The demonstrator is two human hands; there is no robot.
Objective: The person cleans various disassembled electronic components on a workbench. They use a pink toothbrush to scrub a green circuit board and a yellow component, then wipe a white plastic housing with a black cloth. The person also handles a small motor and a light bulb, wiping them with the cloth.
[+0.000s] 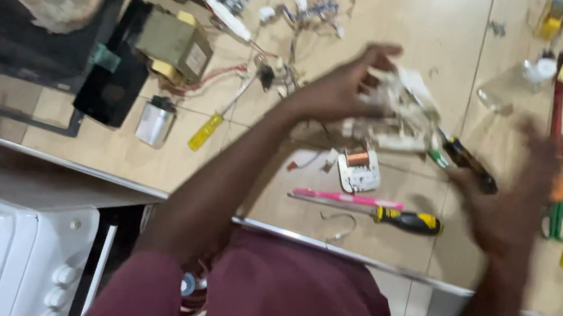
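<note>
The left hand (pixel 341 86) is closed around a pale plastic assembly (pixel 392 118), a whitish lump of parts with wires trailing from it, held just above the wooden bench (pixel 415 23); fingers curl over its top and the thumb sits below. The right hand (pixel 507 202) is heavily blurred, so I cannot tell whether it is open or gripping, though it sits at the handle end of a dark-handled screwdriver (pixel 466 160) whose tip reaches into the assembly. The assembly's long axis runs roughly from the left palm toward the right hand, slanting down and to the right; the screwdriver lies along nearly the same line, tip pointing up-left. As I judge it, the likeliest mishap is the tip slipping off brittle plastic toward the left fingers. Below the left hand lies a small copper-wound coil (pixel 358 162), which a dropped part could strike; nearer the person, a pink pen (pixel 345 197).
</note>
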